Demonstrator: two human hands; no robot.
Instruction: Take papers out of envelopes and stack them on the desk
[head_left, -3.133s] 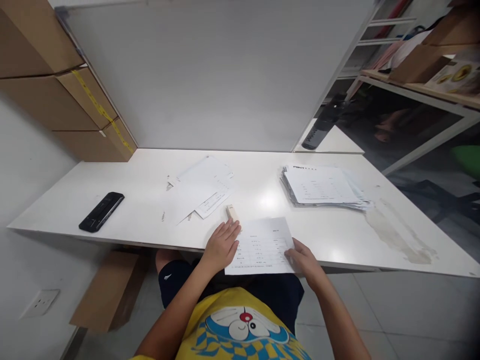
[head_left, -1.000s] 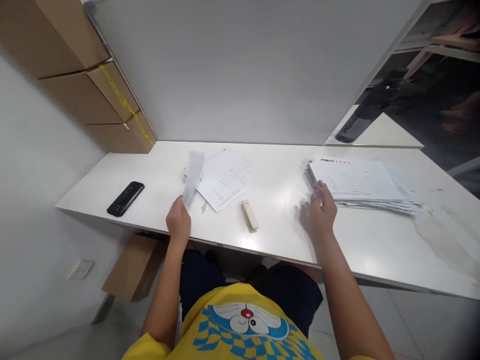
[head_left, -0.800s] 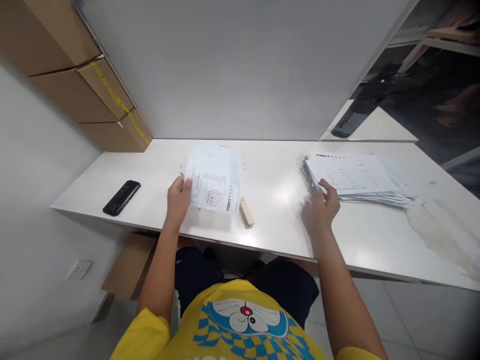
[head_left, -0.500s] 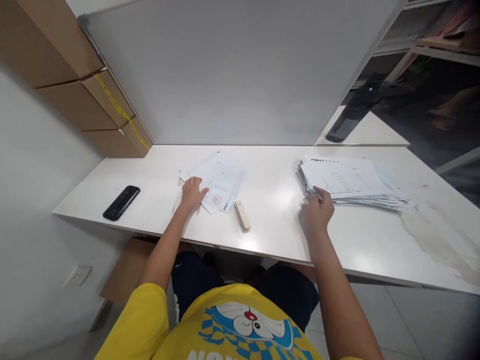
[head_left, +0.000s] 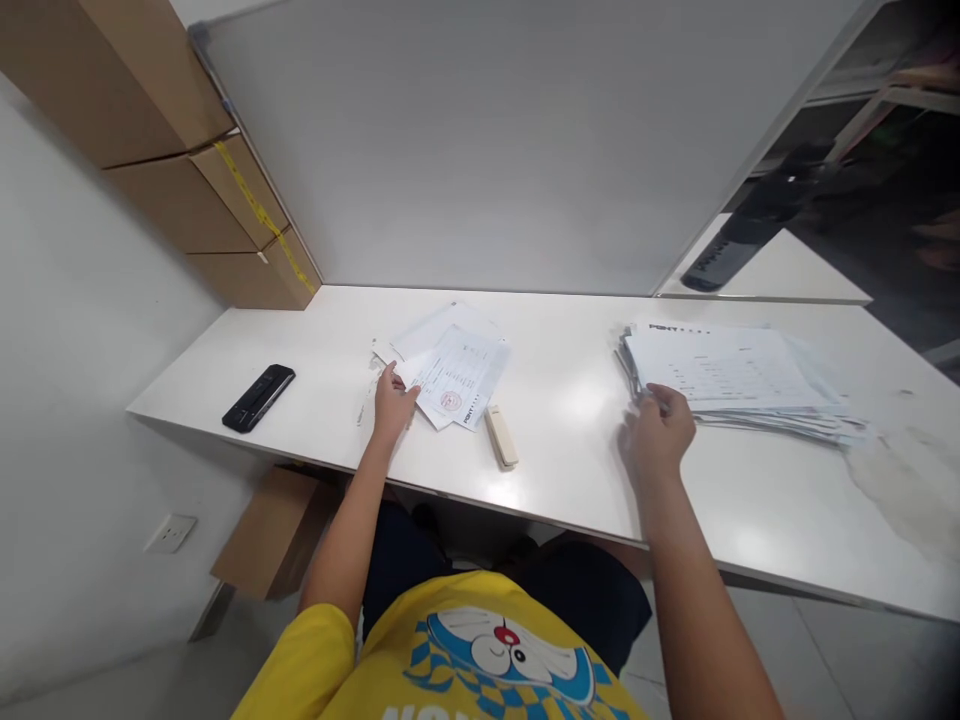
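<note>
My left hand (head_left: 395, 402) is at the left edge of a loose, fanned group of printed papers (head_left: 469, 365), thumb and fingers apart. The top sheet there carries a round red stamp. Just right of these papers lies a cream stapler (head_left: 502, 437). My right hand (head_left: 661, 432) is at the near-left corner of a thick, uneven paper stack (head_left: 727, 370), with thumb and fingers pinched at the sheets' edge. How many sheets sit between those fingers is hidden.
A black phone (head_left: 259, 397) lies on the left of the white table (head_left: 570, 400). Cardboard boxes (head_left: 247, 270) are piled at the back left beside an upright white panel (head_left: 487, 150). A dark bottle (head_left: 742, 240) is at the back right.
My left hand has drawn its fingers in a little and lifted off the papers' edge. My right hand stays at the stack's corner. The whole view has shifted slightly.
</note>
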